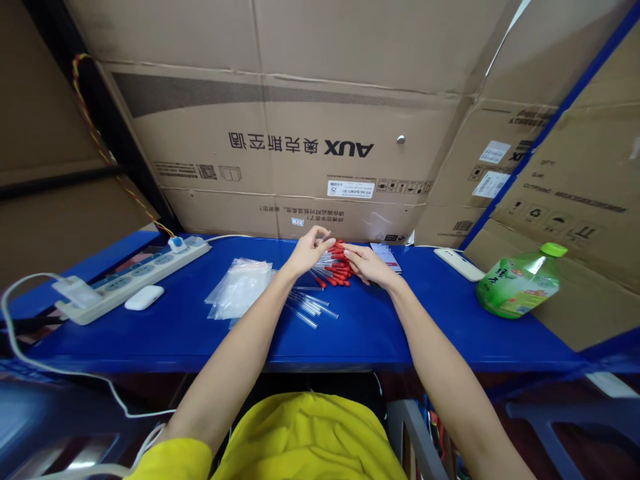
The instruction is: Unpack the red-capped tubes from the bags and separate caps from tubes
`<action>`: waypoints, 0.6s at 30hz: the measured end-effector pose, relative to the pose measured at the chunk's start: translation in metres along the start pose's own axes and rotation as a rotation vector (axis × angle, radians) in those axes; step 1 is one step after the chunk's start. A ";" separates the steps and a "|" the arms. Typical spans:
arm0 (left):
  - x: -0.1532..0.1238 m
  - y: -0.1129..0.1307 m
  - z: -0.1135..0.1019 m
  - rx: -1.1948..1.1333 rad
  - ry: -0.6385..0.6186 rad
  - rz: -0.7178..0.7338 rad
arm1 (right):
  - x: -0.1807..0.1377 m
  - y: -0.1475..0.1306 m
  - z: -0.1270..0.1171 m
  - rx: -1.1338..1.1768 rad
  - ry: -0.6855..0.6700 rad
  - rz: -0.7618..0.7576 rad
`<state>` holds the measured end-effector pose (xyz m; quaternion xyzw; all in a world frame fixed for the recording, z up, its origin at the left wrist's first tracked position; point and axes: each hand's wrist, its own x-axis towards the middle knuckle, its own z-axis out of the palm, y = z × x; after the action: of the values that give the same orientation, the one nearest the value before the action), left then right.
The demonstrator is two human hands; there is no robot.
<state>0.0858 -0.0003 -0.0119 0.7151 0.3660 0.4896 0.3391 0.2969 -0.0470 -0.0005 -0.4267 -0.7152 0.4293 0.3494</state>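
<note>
On the blue table a pile of red rubber bulbs [341, 272], several fitted on clear tubes, lies between my hands. My left hand [309, 252] is at the pile's left side, its thumb and fingers closed around what looks like a clear glass tube [326, 237]. At the right edge of the pile, my right hand [369, 264] pinches a red rubber bulb [340, 247] between thumb and forefinger; its other fingers curl below. Loose clear tubes [313, 305] are spread nearer to me. Left of them is a stack of clear plastic bags [243, 290], partly behind my left forearm.
A white power strip [140, 277] with plugs and cables runs along the left, beside a white earbud case [145, 298]. On the right are a white phone [459, 264] and a green bottle [520, 283]. A printed card [386, 257] lies behind my right hand. Cardboard [300, 120] walls the back.
</note>
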 end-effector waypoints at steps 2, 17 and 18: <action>0.000 0.000 0.005 -0.067 -0.030 -0.045 | 0.000 0.000 0.001 0.001 -0.006 -0.020; 0.001 -0.007 0.024 -0.007 0.000 -0.076 | -0.001 0.002 -0.024 -0.120 0.250 -0.066; 0.000 -0.005 0.027 -0.029 -0.041 -0.075 | -0.002 0.001 -0.023 -0.078 0.208 -0.067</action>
<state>0.1103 -0.0017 -0.0239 0.7058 0.3785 0.4668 0.3749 0.3175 -0.0410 0.0076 -0.4581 -0.7050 0.3426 0.4191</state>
